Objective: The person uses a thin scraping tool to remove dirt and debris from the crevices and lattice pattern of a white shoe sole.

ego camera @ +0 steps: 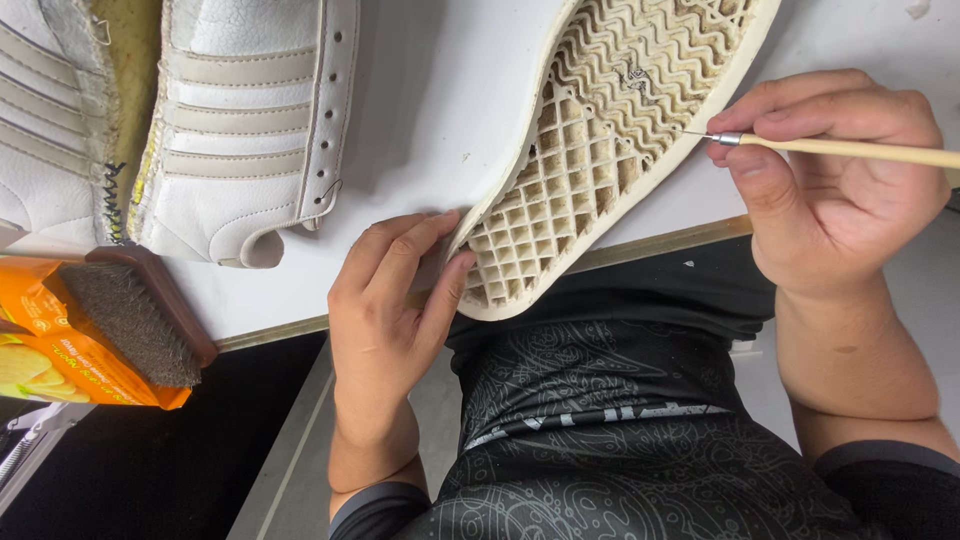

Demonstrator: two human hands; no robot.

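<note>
A detached cream shoe sole (600,130) lies on the white table (430,100), its gridded inner side facing up and its heel end over the front edge. My left hand (395,300) grips the heel end of the sole, fingers on its rim. My right hand (830,180) holds a thin wooden-handled tool (850,148) with a metal ferrule; its fine tip touches the sole's right rim.
Two white leather shoe uppers (250,120) with beige stripes lie at the back left. A wooden-backed wire brush (135,310) rests on an orange snack packet (60,350) at the left edge. My dark patterned shirt (600,430) fills the bottom.
</note>
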